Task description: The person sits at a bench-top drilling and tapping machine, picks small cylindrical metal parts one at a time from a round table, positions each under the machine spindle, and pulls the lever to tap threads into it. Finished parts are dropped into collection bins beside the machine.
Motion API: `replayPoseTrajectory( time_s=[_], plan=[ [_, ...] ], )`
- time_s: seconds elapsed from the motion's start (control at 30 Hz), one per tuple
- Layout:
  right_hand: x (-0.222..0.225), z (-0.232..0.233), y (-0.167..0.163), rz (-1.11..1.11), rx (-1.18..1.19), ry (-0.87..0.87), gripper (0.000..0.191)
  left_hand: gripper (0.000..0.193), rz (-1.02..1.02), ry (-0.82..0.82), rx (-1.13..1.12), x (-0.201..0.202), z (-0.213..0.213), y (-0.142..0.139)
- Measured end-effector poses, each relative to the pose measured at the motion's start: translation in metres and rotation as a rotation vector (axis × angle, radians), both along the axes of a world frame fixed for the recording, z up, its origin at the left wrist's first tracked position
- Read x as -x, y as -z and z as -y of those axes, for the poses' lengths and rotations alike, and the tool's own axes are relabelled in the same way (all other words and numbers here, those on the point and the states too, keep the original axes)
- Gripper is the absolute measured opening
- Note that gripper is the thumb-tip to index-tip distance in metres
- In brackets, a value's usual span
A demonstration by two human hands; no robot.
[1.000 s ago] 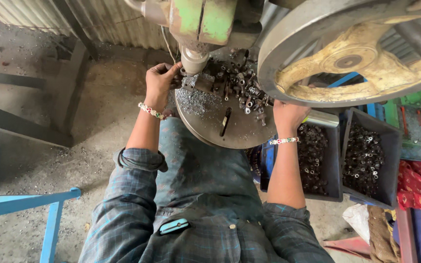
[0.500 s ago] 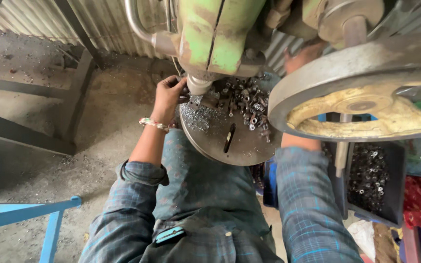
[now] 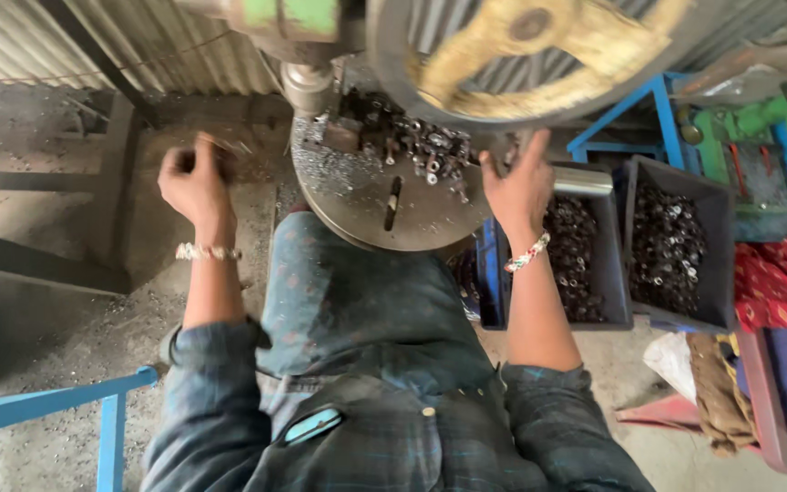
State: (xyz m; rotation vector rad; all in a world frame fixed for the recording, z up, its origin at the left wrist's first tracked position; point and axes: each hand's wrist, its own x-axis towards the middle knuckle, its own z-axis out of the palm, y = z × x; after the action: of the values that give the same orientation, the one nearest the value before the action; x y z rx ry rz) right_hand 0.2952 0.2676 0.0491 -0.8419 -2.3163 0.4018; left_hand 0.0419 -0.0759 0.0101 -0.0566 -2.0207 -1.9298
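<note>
We see the left hand (image 3: 195, 182) up in the air, off to the left of the round metal plate (image 3: 357, 196). Its fingers are curled in, and something small seems pinched at the fingertips, but it is too blurry for us to tell what it is. A beaded bracelet (image 3: 204, 251) sits on that wrist.

The right hand (image 3: 519, 187) is at the right edge of the plate. Its fingers are spread and loose, holding nothing. The fingertips reach into the pile of small metal parts (image 3: 412, 146) at the back of the plate. The parts are tiny, dark and shiny, like little rings and tubes, all jumbled together. So the pile is right at the right hand and well apart from the left hand.

The plate is grey and flat, dusted with metal bits, and has a dark slot (image 3: 393, 202) in the middle. Above it we see a green machine (image 3: 289, 18) with a shiny round post (image 3: 307, 87) pointing down, and a big wheel (image 3: 539, 46) with yellow spokes.

To the right stand two dark bins (image 3: 667, 237) full of the same small parts. A red cloth (image 3: 776, 282) lies past them. A blue frame (image 3: 56, 405) is at the lower left, on a dusty grey floor (image 3: 38, 310).
</note>
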Motion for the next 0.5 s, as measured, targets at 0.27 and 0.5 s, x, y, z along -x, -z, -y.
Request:
replayPoseTrajectory(
  time_s=[0.27,0.5],
  plan=[
    [-0.001,-0.004,-0.006,0.065,-0.097,-0.055,0.096,0.049,-0.158,1.018,0.6,-0.176,-0.138,-0.025],
    [0.005,-0.003,0.005,-0.02,-0.015,-0.056,0.075,0.03,-0.926,1.078,1.501,-0.171,-0.233,0.032]
  ],
)
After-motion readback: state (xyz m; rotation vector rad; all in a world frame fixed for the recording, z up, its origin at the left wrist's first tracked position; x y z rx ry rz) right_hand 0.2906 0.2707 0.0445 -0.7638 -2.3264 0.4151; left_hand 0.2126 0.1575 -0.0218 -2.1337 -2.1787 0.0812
